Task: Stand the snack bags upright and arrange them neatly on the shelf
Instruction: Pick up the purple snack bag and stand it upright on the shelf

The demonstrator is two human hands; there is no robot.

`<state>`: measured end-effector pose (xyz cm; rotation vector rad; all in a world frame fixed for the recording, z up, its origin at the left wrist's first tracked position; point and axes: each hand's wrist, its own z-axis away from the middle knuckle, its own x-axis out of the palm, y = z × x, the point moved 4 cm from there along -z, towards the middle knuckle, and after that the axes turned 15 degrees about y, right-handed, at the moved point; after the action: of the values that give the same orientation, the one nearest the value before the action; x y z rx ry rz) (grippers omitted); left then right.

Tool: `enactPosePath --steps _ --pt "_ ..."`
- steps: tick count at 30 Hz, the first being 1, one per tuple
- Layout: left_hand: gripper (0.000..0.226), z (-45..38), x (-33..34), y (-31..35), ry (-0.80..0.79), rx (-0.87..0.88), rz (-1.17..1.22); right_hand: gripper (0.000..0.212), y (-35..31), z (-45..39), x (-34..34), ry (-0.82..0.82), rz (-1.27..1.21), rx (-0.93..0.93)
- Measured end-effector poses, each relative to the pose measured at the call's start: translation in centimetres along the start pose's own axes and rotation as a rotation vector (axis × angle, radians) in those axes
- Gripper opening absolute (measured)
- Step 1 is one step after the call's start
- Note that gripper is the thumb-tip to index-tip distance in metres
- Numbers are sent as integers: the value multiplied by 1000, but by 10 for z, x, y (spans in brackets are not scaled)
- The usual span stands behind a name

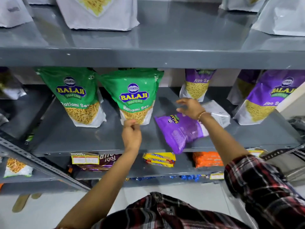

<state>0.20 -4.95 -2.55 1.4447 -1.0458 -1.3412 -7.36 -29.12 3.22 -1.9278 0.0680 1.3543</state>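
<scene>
Two green Ratlami Sev bags stand upright on the grey middle shelf (92,139): one at the left (74,95), one in the centre (135,95). My left hand (131,133) pinches the bottom left corner of the centre green bag. A purple snack bag (179,131) lies flat on the shelf, its end hanging over the front edge. My right hand (189,107) hovers just above it, fingers spread, holding nothing. Behind it lies a flat bag showing its white back (217,111). Two purple Aloo Sev bags stand upright, one at the back (197,85) and one at the right (265,98).
White pouches (99,12) stand on the shelf above. The lower shelf holds biscuit packs (159,160), an orange pack (208,159) and a dark wrapped pack (92,161). A perforated metal upright (41,164) slants at the left. Another shelf unit sits left.
</scene>
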Motion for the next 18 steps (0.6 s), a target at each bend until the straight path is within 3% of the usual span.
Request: enactPosePath --steps 6,10,12,14,18 --pt "15 104 63 52 -310 -264 351 27 66 -22 -72 2 246 -31" --pt "15 172 110 44 -712 -607 253 39 85 -26 -73 -187 286 -36" --pt "27 194 127 32 -855 -765 212 45 93 -26 -68 -248 300 -64" --pt "35 202 143 22 -809 -887 294 51 99 -28 -62 -253 363 -116" --pt "49 202 164 22 -469 -962 486 52 110 -26 -64 -293 398 -172"
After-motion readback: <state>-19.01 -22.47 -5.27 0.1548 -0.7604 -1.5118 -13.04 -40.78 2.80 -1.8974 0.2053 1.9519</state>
